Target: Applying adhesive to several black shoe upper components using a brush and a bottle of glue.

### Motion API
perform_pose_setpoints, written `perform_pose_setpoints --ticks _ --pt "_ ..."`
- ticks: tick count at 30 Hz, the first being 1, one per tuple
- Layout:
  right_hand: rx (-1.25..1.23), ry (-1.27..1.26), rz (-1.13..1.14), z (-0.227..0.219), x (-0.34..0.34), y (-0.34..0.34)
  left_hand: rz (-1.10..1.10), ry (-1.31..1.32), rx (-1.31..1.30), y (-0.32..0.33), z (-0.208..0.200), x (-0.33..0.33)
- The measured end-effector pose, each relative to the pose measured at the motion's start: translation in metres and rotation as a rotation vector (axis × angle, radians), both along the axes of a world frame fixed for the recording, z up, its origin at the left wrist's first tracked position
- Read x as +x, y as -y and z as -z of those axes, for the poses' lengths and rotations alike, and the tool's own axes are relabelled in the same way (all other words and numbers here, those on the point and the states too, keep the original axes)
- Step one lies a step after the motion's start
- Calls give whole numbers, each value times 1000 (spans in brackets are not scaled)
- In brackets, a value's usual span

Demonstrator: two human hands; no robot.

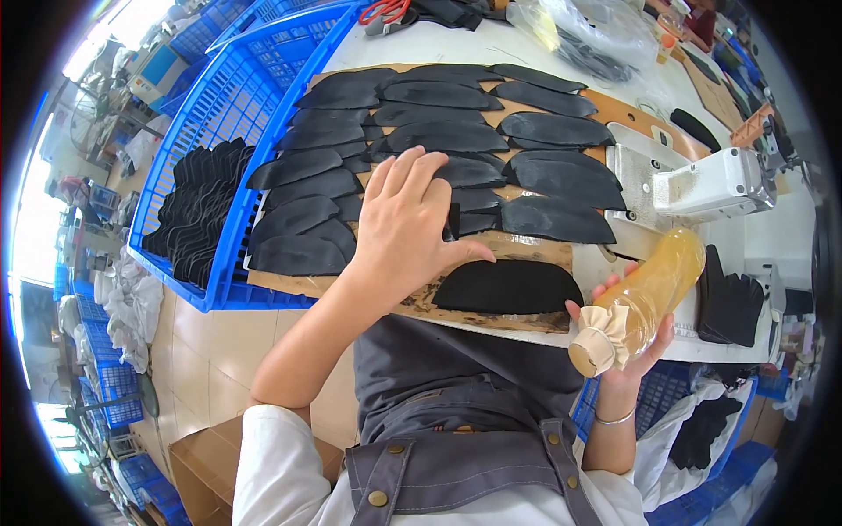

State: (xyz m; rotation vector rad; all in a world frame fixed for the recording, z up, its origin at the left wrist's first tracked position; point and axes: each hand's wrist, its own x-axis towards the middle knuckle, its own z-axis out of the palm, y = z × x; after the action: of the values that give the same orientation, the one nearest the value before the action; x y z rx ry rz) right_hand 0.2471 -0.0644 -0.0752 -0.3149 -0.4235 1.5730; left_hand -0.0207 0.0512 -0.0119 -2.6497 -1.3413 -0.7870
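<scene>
The left hand (408, 206) is above the near part of the brown board (303, 282), its fingers loosely bent and pointing to the far side, its thumb held out to the right. It is partly open; whether it touches or pinches any of the dark pieces beneath it, I cannot tell. The right hand (647, 351) is closed around a clear bottle (671, 272) of yellowish liquid, at the near right. The bottle is tilted, its cloth-wrapped mouth (600, 337) lower and toward the near left, its base toward the far right.

One black curved piece (513, 287) lies by itself at the near edge of the board, between the two hands. Beyond it, overlapping rows of black pieces (447, 136) cover most of the board, which rests on the white tabletop (460, 48). To the left stands a blue basket (237, 250) with wavy black pieces (197, 210) stacked inside. On the right are a white metal machine part (715, 184) and, nearer, a stack of black pieces (730, 302). Red-handled scissors (383, 12) and a clear plastic bag (605, 31) lie at the far side.
</scene>
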Motion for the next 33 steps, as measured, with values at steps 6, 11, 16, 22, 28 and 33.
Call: perform_pose_setpoints --ticks 6,11,16,22,28,33 --pt "2 -30 -1 1 0 0 15 -135 109 7 -9 3" --pt "-4 -3 1 2 2 0 36 -62 110 19 -23 4" --pt "12 -50 163 0 -7 1 252 225 107 44 -1 -23" --pt "110 219 273 -41 -36 -9 237 306 114 71 52 -35" --pt "361 1076 336 -78 -90 -34 266 408 158 66 67 -43" --pt "828 1858 281 -98 -110 -43 277 420 203 65 69 -45"
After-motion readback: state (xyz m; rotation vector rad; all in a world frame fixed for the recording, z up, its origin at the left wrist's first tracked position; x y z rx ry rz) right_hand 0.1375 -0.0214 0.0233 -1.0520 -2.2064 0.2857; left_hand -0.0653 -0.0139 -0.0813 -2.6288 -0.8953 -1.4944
